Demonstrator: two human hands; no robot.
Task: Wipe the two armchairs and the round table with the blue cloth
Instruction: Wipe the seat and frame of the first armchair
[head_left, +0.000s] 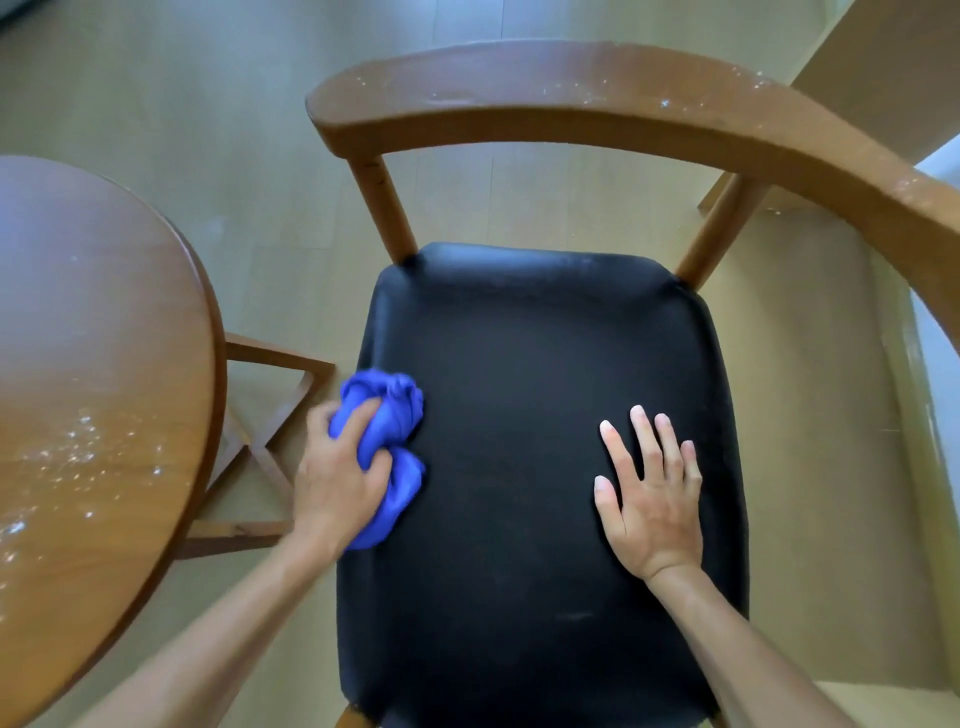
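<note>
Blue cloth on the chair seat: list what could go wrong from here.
1. The blue cloth is bunched in the left hand, so each pass likely covers little of the black seat.
2. White specks on the curved backrest and round table could be brushed onto the seat later.

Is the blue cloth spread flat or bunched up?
Bunched up: the blue cloth bulges in crumpled folds from the left hand gripping it on the black seat.

A crumpled bright blue cloth (383, 447) lies bunched at nine o'clock on the black padded seat of the brown wooden armchair (540, 431), beside the dust-speckled round wooden bench (93, 364) farther toward nine.
</note>
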